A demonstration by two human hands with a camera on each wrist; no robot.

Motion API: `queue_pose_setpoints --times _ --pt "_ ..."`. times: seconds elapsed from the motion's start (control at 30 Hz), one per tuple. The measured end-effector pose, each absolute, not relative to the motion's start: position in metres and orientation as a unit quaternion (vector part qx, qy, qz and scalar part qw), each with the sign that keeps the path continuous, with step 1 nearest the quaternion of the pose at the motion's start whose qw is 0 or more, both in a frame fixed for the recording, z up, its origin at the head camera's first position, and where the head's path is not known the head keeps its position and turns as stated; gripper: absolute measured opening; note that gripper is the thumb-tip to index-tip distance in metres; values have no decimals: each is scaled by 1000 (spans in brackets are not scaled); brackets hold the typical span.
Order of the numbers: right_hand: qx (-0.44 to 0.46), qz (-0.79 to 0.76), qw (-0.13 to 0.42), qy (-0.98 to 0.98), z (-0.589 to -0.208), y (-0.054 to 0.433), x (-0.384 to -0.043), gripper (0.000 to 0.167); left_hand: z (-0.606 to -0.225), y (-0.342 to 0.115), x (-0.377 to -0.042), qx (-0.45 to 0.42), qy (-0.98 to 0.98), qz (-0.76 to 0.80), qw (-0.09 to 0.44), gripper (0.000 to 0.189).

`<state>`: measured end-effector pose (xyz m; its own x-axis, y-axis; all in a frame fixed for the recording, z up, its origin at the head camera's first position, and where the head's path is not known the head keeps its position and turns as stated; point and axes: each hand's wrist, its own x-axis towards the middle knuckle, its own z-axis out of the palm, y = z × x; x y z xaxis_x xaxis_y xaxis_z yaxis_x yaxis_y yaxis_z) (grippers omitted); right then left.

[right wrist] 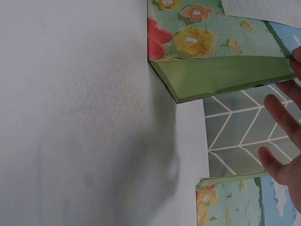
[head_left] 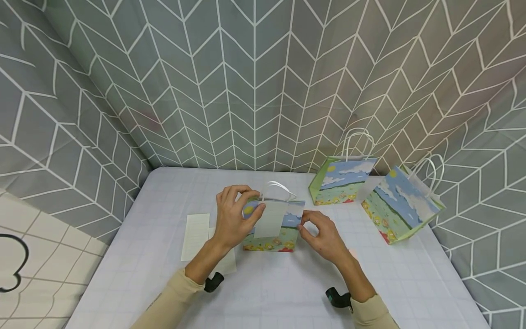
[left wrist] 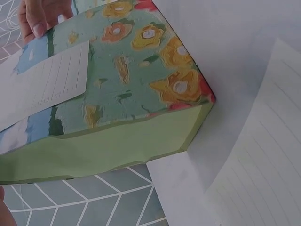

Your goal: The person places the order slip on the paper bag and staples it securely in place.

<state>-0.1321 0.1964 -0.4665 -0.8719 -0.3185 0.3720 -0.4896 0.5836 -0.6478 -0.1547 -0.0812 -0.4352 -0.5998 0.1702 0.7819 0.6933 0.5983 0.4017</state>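
A small paper gift bag (head_left: 271, 244) with a painted meadow, flowers and blue sky stands upright on the table in the middle of the head view. Against its front lies a white lined card (head_left: 269, 222), tilted slightly. My left hand (head_left: 232, 218) pinches the bag's upper left edge, its thumb in front by the card and its fingers at the top rim. At the right edge, my right hand (head_left: 324, 236) pinches the bag's side between thumb and index finger, its other fingers spread in the right wrist view. The bag's green side panel (right wrist: 221, 77) faces that camera.
Two matching gift bags stand at the back right: one upright (head_left: 343, 180), one turned at an angle (head_left: 402, 205). Lined cards (head_left: 196, 236) lie on the white table (head_left: 283, 292) at left, one partly under my left forearm. A patterned curtain (head_left: 255, 91) hangs behind.
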Motion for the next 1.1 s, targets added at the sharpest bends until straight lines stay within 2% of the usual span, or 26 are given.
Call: queue_pose_setpoints --times 0.57,0.83,0.93,1.1 --pt "226 394 115 -884 -467 194 -131 12 -438 -76 -155 -247 -803 -413 352 18" --pt "203 451 109 -862 -460 186 -132 63 -438 -74 -154 -240 -808 -424 331 16" --pt "195 455 127 -860 -454 181 -134 70 -438 -74 -154 -240 -806 -428 331 16" --pt "196 486 170 -834 -443 166 -137 70 -440 -73 -154 -235 -803 -435 332 15"
